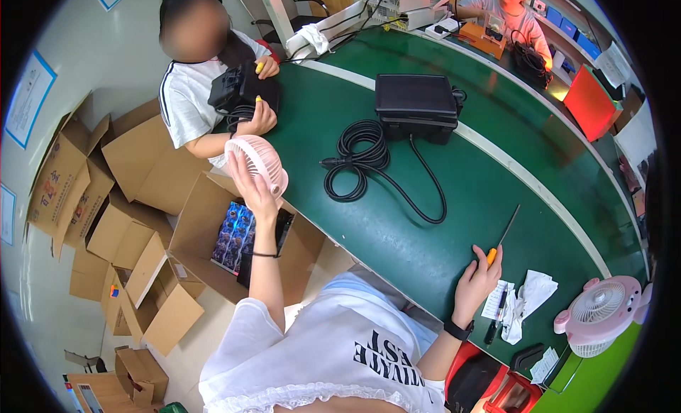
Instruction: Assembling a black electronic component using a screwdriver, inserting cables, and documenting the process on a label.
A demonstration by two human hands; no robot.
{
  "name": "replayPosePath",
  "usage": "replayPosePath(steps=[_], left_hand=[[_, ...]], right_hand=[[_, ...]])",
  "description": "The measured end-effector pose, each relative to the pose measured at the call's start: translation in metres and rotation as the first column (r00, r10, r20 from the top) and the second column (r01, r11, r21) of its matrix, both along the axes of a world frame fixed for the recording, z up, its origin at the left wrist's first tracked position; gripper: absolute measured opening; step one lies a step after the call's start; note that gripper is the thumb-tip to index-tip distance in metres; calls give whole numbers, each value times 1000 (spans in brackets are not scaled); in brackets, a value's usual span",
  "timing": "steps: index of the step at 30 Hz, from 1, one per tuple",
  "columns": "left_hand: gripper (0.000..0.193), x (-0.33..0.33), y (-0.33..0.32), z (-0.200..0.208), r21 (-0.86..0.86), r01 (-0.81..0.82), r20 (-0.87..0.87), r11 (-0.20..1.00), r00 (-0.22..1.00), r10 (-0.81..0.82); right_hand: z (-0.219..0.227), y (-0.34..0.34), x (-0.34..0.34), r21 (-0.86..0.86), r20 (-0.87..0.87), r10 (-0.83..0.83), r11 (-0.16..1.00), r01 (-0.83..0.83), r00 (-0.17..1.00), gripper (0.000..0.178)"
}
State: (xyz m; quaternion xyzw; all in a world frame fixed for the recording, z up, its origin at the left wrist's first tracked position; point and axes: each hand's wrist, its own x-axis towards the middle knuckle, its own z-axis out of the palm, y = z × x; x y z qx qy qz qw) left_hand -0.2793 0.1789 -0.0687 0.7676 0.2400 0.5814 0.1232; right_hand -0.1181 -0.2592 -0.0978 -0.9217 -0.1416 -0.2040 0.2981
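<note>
My left hand (257, 189) is raised past the table's left edge, its fingers laid along the side of a small round pink fan (269, 156) and gripping it. My right hand (477, 282) rests near the front of the green table (305, 164), wrapped round the orange handle of a screwdriver (509, 225). The thin shaft points away from me. Farther back on the table sits a black box-shaped device (416, 104), with a coiled black cable (365, 157) running from it.
Beside my right hand lie a pen (499, 305) and crumpled white paper (532, 299); a larger pink fan (599, 306) stands farther right. Open cardboard boxes (149, 164) crowd the left. A co-worker (188, 108) at the far left holds a black device (233, 90); another person (532, 30) sits across.
</note>
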Motion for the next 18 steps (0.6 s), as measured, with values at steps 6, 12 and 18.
replayPosePath(steps=[6, 12, 18], left_hand=[[59, 45, -16, -22, 110, -434, 10, 894, 900, 436], [60, 93, -4, -20, 255, -725, -46, 639, 651, 757], [57, 94, -20, -16, 272, -637, -156, 721, 710, 687]], right_hand=[[2, -3, -5, -19, -11, 6, 1000, -6, 1000, 30], [5, -1, -5, -26, 30, 24, 999, -23, 999, 33], [-1, 8, -5, -29, 46, 75, 997, -74, 996, 34]])
